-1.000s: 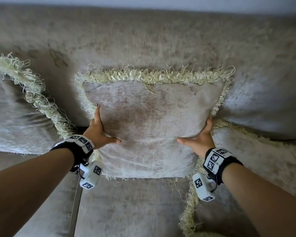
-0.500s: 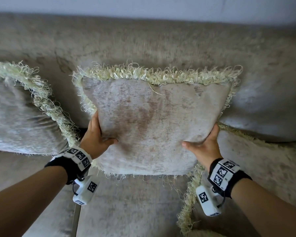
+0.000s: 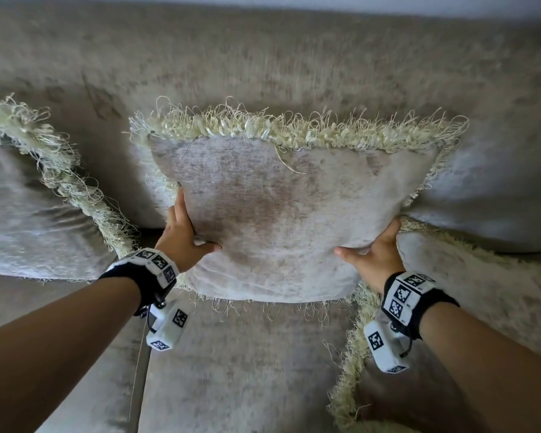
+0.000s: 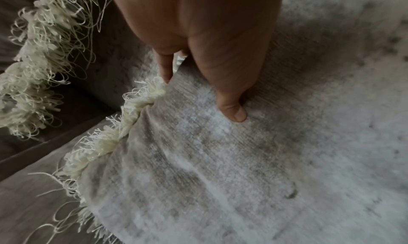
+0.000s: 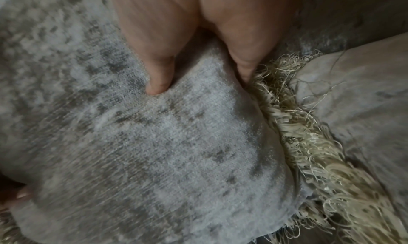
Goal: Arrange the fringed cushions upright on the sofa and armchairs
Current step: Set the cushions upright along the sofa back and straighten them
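A grey-beige cushion (image 3: 288, 214) with a cream fringe stands upright against the sofa back (image 3: 263, 64), its bottom edge a little above the seat. My left hand (image 3: 185, 235) grips its left side, thumb on the front face, fingers behind. My right hand (image 3: 372, 248) grips the right side the same way. The left wrist view shows the thumb (image 4: 232, 106) pressed into the cushion (image 4: 220, 160) fabric. In the right wrist view my thumb (image 5: 159, 80) dents the cushion (image 5: 154, 143) beside its fringe.
A second fringed cushion (image 3: 22, 207) leans at the left against the sofa back. A third fringed cushion (image 3: 481, 292) lies flat on the seat at the right, under my right wrist. The seat cushion (image 3: 238, 370) lies below the held cushion.
Both hands have kept their grip and shifted the cushion slightly upward and to the right against the sofa back. The camera view has drifted a little.
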The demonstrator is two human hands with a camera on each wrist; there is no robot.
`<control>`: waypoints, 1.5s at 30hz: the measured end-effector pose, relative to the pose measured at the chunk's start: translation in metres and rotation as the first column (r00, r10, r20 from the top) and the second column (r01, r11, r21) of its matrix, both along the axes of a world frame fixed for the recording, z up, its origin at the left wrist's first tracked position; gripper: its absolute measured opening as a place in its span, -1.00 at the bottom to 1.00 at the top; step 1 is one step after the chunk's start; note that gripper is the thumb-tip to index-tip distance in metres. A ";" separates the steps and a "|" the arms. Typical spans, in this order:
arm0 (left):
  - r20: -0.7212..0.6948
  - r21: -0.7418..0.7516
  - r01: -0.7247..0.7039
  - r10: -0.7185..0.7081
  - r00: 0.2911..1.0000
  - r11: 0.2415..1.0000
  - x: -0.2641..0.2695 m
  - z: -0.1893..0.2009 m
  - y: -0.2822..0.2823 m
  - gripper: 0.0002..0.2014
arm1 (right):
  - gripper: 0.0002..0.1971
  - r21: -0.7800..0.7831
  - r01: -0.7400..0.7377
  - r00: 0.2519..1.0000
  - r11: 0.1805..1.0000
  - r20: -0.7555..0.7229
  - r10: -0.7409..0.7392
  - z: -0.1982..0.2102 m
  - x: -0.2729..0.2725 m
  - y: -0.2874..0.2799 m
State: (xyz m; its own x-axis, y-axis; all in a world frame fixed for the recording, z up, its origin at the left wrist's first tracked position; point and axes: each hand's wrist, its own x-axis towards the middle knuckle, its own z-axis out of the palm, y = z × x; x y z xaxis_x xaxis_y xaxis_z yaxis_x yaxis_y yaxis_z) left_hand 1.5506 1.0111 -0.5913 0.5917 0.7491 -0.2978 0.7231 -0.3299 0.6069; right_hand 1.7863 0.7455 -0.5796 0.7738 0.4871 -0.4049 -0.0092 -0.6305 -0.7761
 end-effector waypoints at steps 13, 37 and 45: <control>-0.196 0.011 0.121 -0.117 0.974 0.993 -0.006 0.021 0.008 0.42 | 0.17 -0.036 0.000 0.997 0.999 0.083 0.003 0.005 -0.003 -0.009; -0.239 0.244 0.597 -0.549 0.801 0.764 0.069 0.100 -0.169 -0.52 | -0.42 -0.345 -0.017 0.993 0.939 0.103 0.056 0.092 0.046 -0.173; -0.300 -0.016 0.557 -0.536 0.789 0.830 0.132 0.128 -0.313 -0.45 | -0.50 -0.393 -0.023 0.999 0.919 0.024 0.035 0.142 0.081 -0.343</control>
